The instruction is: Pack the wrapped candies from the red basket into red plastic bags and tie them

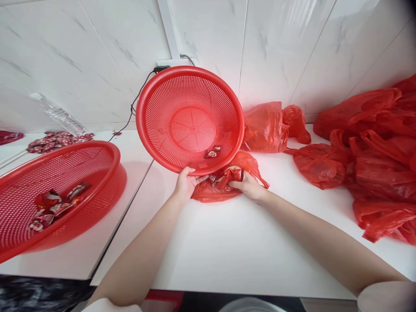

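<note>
Both hands are in at the centre of the table (221,247), and it's close work here! The left hand (184,187) is part open, thumb up against the lower rim of the basket (140,119), fingers stretched out beneath that rim towards the red bag (212,196); whether they grip rim or bag, I cannot tell. Over to the right hand (249,186): fingers curled, thumb pressed in, and it has a shiny red packet (236,174) pinched right above the bag's mouth. The bag slumps on the white top, just under the basket, with more wrapping showing between the hands.

The basket itself stands tipped up, its mouth facing us, a couple of small wrappers (212,151) low inside. Out left, a second basket (114,152) leans over with a small cluster of packets (58,207) in it, and behind that lies a patterned heap (56,142). On the right, a crowd of red bags (383,169) piles up, well apart from the right hand.
</note>
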The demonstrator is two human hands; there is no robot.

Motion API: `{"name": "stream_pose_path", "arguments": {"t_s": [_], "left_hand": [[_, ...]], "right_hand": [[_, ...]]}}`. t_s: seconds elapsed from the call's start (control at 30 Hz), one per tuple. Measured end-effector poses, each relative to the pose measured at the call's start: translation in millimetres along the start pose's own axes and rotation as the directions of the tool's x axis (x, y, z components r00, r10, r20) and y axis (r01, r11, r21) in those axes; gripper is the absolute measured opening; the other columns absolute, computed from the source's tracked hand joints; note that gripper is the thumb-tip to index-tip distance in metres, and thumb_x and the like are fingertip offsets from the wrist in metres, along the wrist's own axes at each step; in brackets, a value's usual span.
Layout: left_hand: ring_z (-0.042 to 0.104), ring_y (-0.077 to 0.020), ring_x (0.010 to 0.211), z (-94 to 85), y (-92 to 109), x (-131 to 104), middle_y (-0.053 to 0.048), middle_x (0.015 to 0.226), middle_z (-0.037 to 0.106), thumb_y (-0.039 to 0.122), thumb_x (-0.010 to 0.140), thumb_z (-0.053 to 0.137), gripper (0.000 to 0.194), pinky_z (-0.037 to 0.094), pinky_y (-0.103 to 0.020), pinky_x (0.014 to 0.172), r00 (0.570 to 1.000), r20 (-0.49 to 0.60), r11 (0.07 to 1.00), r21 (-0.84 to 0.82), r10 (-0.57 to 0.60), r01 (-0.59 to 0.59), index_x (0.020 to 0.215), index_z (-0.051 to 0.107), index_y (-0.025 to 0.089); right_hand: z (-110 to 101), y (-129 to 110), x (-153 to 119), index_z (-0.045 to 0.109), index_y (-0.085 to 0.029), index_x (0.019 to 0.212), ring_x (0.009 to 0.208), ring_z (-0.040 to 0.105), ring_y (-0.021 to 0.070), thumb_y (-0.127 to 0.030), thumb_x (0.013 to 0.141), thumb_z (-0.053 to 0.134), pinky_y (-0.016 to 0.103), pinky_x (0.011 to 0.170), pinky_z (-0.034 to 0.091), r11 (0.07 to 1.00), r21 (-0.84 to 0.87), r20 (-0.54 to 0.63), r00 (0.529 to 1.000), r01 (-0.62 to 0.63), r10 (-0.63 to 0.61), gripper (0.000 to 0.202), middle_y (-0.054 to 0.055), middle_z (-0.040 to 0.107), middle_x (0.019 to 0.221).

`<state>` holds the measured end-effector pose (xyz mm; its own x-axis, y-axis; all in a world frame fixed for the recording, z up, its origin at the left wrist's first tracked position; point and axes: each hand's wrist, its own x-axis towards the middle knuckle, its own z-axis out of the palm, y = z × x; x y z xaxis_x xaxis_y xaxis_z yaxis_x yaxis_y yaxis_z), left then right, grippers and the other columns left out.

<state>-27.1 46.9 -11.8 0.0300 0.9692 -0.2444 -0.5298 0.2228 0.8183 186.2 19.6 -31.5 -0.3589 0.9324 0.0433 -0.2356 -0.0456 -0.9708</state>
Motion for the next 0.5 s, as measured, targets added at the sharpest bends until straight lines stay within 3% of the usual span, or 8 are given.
{"name": "stream_pose_path", "arguments": {"t_s": [0.2, 0.4, 0.5], "left_hand": [[0.069, -0.0234, 0.084, 1.4, 1.2, 0.0, -0.012, 0.09, 0.074, 0.014, 0.073, 0.047, 0.024, 0.056, -0.044, 0.086, 1.0, -0.018, 1.0, 0.002, -0.002, 0.002, 0.09, 0.064, 0.009], [0.07, -0.0226, 0.082, -0.4, 0.6, 0.7, -0.011, 0.088, 0.074, 0.015, 0.073, 0.046, 0.025, 0.056, -0.04, 0.084, 1.0, -0.013, 1.0, 0.005, -0.018, 0.018, 0.089, 0.065, 0.009], [0.07, -0.0227, 0.081, -1.1, 0.1, 1.6, -0.011, 0.086, 0.074, 0.015, 0.072, 0.046, 0.026, 0.056, -0.041, 0.085, 1.0, -0.014, 1.0, 0.0, -0.026, 0.026, 0.089, 0.065, 0.009]], "right_hand": [[-0.3, -2.1, -1.2, 0.065, -0.021, 0.109, 0.104, 0.065, 0.0233, -0.034, 0.073, 0.075, 0.041, 0.097, 0.048, 0.989, 0.135, 0.056, 0.997, -0.062, 0.055, 0.039, 0.005, 0.071, 0.109], [-2.2, 5.7, 1.4, 0.068, -0.02, 0.105, 0.105, 0.064, 0.023, -0.032, 0.068, 0.081, 0.041, 0.099, 0.046, 0.994, 0.104, -0.021, 0.999, -0.039, 0.041, 0.041, 0.006, 0.071, 0.111], [-2.5, 7.8, 2.0, 0.07, -0.019, 0.098, 0.095, 0.066, 0.0207, -0.032, 0.067, 0.081, 0.038, 0.093, 0.048, 0.995, 0.096, -0.014, 1.0, -0.026, 0.027, 0.035, 0.004, 0.072, 0.1]]}}
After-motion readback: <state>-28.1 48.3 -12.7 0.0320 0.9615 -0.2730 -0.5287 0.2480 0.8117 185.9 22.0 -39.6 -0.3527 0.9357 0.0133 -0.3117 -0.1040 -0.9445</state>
